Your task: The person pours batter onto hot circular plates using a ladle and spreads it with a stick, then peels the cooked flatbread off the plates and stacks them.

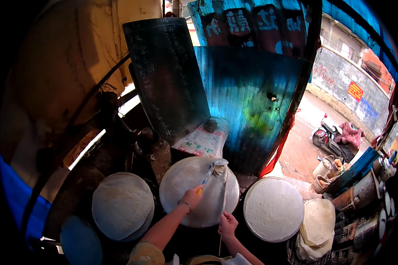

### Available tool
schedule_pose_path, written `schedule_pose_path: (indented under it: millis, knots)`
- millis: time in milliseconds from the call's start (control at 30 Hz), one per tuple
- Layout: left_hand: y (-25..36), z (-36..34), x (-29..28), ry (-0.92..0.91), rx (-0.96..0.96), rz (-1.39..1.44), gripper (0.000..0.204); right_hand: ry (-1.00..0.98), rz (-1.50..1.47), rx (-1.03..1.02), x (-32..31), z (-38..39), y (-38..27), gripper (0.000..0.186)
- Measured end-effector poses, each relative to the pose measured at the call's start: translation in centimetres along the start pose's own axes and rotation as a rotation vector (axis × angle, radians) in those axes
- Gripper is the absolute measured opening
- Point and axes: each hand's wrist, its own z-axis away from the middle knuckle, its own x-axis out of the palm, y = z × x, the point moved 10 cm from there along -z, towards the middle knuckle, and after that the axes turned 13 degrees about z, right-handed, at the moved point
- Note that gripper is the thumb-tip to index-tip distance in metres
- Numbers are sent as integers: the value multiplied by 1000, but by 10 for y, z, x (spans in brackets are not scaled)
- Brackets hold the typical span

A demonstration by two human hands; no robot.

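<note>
My left hand point(193, 196) grips the blue handle of a metal ladle point(218, 166), whose bowl rests over the far edge of the middle round white steaming surface point(181, 185). My right hand point(227, 225) pinches a thin long stick point(224, 194), which stands nearly upright across the right side of that same surface. Both forearms come in from the lower edge. Two more round white surfaces lie beside it, one on the left point(121, 205) and one on the right point(273, 208).
Behind the steamers stand a dark chalkboard point(166, 75) and a blue corrugated metal sheet point(247, 97). A pile of pale sheets point(316, 225) lies at the right, a blue round lid point(80, 243) at lower left. A parked motorbike point(329, 137) and metal pots point(325, 168) stand outside.
</note>
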Motion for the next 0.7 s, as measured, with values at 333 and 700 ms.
schedule_pose_path:
  millis: [333,700]
  knots:
    - [-7,-13,-35,150,48,-33,43,-197,7,58,46,-16,-20,18]
    - [-33,26,-77,243,-155,360,47,-256,99,63,58,-51,-44,23]
